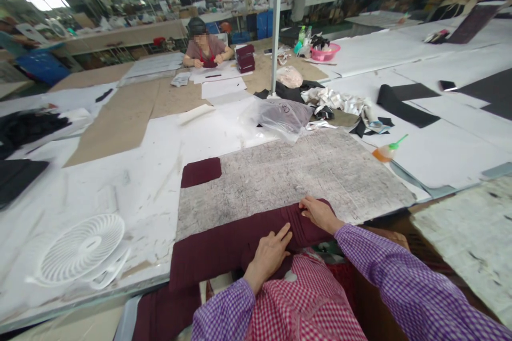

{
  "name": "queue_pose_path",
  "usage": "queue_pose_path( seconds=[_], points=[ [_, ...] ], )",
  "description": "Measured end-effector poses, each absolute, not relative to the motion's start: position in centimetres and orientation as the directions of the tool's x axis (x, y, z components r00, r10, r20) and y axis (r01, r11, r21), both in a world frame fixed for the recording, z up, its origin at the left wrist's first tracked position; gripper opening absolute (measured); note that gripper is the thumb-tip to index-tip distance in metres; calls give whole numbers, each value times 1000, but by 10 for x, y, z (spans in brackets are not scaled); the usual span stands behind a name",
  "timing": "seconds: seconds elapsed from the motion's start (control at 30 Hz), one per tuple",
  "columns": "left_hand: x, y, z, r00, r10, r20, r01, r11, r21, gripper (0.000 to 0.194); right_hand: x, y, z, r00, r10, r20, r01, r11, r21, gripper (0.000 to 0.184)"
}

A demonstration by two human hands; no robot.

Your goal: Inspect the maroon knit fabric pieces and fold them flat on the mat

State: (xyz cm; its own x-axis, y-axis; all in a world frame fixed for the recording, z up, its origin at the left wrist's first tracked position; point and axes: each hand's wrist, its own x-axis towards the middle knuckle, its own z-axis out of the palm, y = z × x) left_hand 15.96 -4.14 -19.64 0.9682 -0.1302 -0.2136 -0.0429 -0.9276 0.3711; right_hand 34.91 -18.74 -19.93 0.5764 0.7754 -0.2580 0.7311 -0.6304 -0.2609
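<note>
Fingers of both hands, left hand [269, 253] and right hand [320, 214], flat and open on maroon fabric [224, 248], nothing gripped.

Both hands lie flat, palms down, fingers stretched: the left hand [269, 253] nearer the body, the right hand [320, 213] reaching farther forward.

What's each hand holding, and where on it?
Nothing lifted: left hand lies flat mid-piece on the maroon fabric; right hand presses its far edge.
</note>
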Motion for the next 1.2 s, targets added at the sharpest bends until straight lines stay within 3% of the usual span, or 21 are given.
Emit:
queue_pose_path(
  seconds=[0.37, 0.7, 0.83, 1.2],
  points=[
    [161, -41, -193, 966, -148, -214, -51, -915, 400, 60, 345, -201, -203, 616, 778, -126, 675, -604, -424, 17],
    [164, -42, -196, 967, -127, -221, -10, -886, 463, 56, 366, -264, -219, 898, 430, -92, 354, -830, -430, 20],
    [166, -43, -195, 966, -122, -227, -2, -885, 465, 56, 366, -283, -223, 922, 373, -101, 296, -849, -437, 21],
    [165, -43, -192, 958, -122, -260, 17, -881, 473, 58, 352, -231, -209, 686, 710, -159, 525, -634, -568, 18]
  ],
)
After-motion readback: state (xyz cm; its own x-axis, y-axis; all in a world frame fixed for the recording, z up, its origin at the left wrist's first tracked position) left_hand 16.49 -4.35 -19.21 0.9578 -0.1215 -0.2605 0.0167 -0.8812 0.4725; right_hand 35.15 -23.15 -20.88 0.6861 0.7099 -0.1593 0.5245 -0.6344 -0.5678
